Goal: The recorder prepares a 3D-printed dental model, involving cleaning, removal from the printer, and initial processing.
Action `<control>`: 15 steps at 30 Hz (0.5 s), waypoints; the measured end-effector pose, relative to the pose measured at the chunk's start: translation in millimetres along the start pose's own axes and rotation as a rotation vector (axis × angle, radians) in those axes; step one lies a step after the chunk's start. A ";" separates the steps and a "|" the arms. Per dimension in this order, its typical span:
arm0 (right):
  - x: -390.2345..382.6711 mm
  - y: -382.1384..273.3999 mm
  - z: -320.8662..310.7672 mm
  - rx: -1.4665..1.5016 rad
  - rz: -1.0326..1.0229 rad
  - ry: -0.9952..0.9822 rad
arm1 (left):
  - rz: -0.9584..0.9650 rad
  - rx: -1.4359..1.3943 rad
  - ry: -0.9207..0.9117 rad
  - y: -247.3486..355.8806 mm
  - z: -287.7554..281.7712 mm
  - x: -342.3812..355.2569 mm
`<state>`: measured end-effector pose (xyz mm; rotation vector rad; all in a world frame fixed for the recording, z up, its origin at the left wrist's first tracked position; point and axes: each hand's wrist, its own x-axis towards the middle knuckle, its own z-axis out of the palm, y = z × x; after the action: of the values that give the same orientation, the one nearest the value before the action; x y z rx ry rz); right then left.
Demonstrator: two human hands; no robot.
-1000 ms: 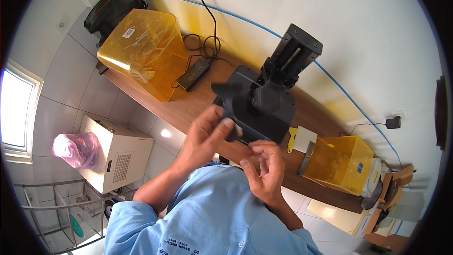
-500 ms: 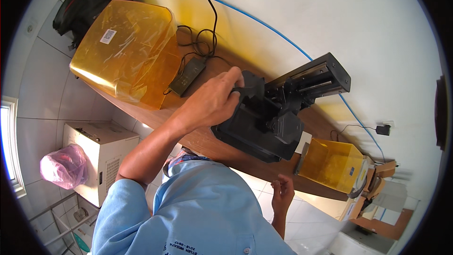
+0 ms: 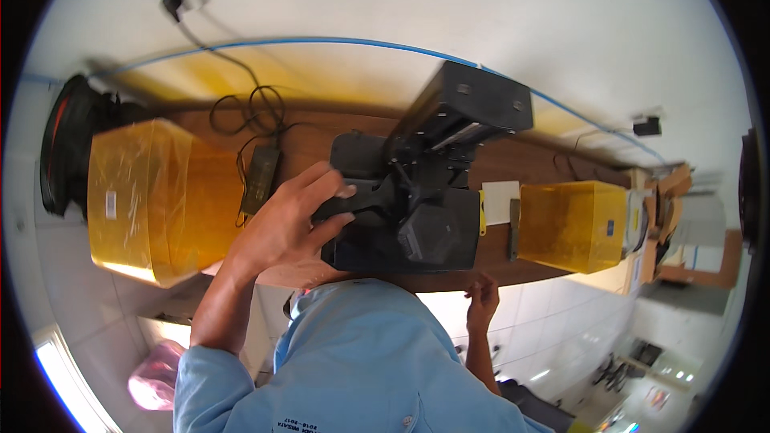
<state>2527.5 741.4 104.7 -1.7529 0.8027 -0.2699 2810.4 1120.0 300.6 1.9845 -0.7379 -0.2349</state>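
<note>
A black resin 3D printer (image 3: 437, 252) stands on the brown table in front of me, its upright column (image 3: 481, 96) at the back. My left hand (image 3: 293, 216) is closed at the printer's left side. Thumb and fingers pinch a black piece (image 3: 365, 199) that reaches in toward the column; its exact kind is unclear. My right hand (image 3: 483, 301) hangs below the table's front edge, right of the printer, with its fingers loosely curled, apart and holding nothing.
A clear amber cover (image 3: 144, 200) stands on the left, with a black power adapter (image 3: 261, 176) and coiled cable beside it. On the right are a white card (image 3: 501, 200), another amber cover (image 3: 573, 220) and cardboard boxes (image 3: 672, 192). A black bag (image 3: 68, 144) sits far left.
My view has turned, so the table now runs nearly level across it. My left hand keeps its grip on the black piece. The right hand still hangs below the table edge.
</note>
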 end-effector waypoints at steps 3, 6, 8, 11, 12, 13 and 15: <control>14.9 12.8 10.2 0.103 -0.029 0.089 | 0.025 0.122 -0.018 11.2 9.1 11.2; 28.0 12.3 15.3 0.108 0.002 0.137 | 0.087 0.185 -0.009 -2.5 16.5 12.5; 33.6 20.9 15.2 0.105 0.028 0.149 | 0.101 0.194 -0.024 -8.7 24.6 14.8; 35.1 29.0 15.7 0.150 0.069 0.177 | 0.194 0.284 0.051 -10.9 37.4 18.9; 34.1 28.4 16.4 0.161 0.082 0.180 | 0.194 0.292 0.035 -11.4 39.9 21.0; 33.0 27.5 17.1 0.141 0.086 0.177 | 0.230 0.319 0.031 -11.6 41.8 23.0; 33.6 30.1 16.0 0.122 0.090 0.174 | 0.283 0.341 0.028 -11.0 46.6 27.6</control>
<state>2549.8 728.2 64.5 -1.5904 0.9678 -0.4073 2815.8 1073.5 271.1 2.1622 -1.0848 0.0942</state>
